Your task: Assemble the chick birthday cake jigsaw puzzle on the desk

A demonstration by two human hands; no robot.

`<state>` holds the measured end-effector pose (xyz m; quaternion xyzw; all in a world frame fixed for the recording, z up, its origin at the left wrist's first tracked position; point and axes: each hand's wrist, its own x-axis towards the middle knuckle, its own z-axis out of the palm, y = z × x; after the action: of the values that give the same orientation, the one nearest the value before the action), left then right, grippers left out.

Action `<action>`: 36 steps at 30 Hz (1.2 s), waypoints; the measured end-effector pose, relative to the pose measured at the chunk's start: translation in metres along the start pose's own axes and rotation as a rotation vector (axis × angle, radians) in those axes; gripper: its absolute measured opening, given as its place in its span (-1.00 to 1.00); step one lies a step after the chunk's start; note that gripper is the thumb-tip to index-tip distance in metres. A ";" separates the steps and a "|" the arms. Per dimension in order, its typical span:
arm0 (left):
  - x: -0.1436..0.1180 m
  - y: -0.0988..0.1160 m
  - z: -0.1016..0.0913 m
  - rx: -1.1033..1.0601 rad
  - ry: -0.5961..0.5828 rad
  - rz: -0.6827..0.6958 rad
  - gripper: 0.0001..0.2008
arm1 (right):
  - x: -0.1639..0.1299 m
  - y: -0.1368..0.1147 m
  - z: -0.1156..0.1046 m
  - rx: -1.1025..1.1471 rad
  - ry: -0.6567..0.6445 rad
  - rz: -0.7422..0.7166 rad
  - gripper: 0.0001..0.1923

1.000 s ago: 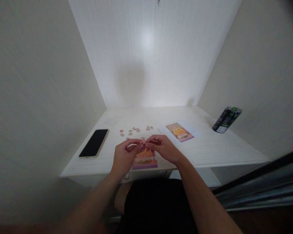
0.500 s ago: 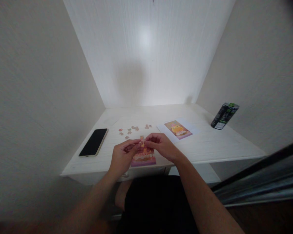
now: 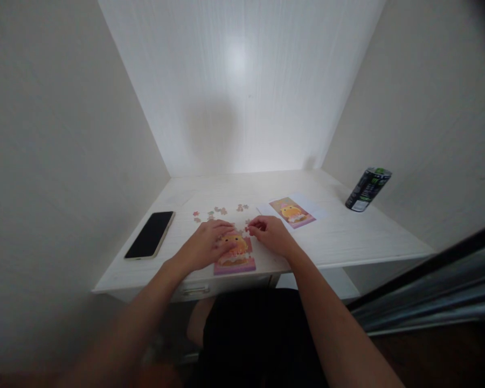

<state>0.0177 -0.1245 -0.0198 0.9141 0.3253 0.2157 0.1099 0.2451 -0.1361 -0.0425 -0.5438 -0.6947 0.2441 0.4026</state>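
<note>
A partly joined jigsaw puzzle (image 3: 236,263) with an orange character over a pink-and-purple base lies at the near edge of the table. My left hand (image 3: 205,245) rests on its left and upper part, fingers stretched out and apart, covering some of it. Just beyond the puzzle's upper right corner, my right hand (image 3: 270,233) pinches a small puzzle piece (image 3: 247,229) between thumb and fingertips. Several loose puzzle pieces (image 3: 220,210) are scattered on the table beyond my left hand.
A printed picture of the same character (image 3: 293,212) lies on white paper to the right. A phone (image 3: 150,235) lies on the left of the white table (image 3: 327,245). Far right stands a black drink can (image 3: 367,189). Walls (image 3: 125,108) enclose the table's back and sides.
My hands were together over the puzzle's upper part. Now they are apart: the left has flattened onto the puzzle, and the right has shifted slightly right, to a piece beside it.
</note>
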 end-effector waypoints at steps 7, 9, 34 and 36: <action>-0.010 -0.005 0.016 0.019 -0.048 0.015 -0.55 | 0.006 -0.006 0.000 -0.166 -0.111 -0.015 -0.87; -0.010 -0.005 0.017 0.016 -0.039 0.012 -0.55 | 0.009 -0.007 0.001 -0.199 -0.134 -0.009 -0.86; -0.011 -0.007 0.019 -0.013 -0.001 -0.022 -0.60 | -0.009 -0.003 -0.020 0.110 -0.423 0.081 -0.86; -0.011 -0.008 0.020 -0.005 0.000 -0.017 -0.61 | -0.015 -0.004 -0.020 0.106 -0.456 0.086 -0.86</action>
<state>0.0150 -0.1268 -0.0433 0.9111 0.3324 0.2157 0.1139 0.2603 -0.1532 -0.0328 -0.4818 -0.7302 0.4135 0.2525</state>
